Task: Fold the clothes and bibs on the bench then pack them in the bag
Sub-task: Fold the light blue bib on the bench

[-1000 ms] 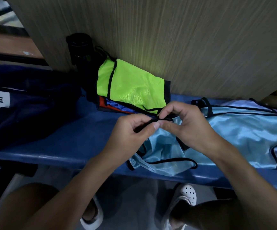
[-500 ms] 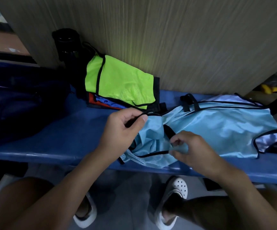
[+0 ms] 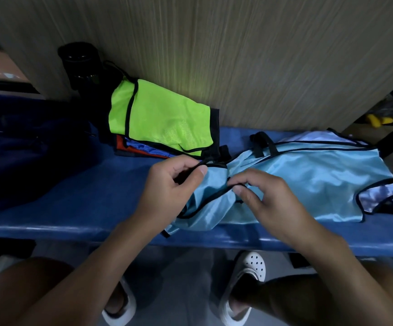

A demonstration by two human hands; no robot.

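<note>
Right hand (image 3: 268,201) lifted, left hand (image 3: 169,191) pinching bib (image 3: 308,180)

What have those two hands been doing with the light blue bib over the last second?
The right hand left the spot where both hands pinched the light blue bib's black edge together and moved nearer the person, now pinching a lower stretch of edge. The left hand keeps its pinch higher up. The green bib and the bench stayed put.
</note>
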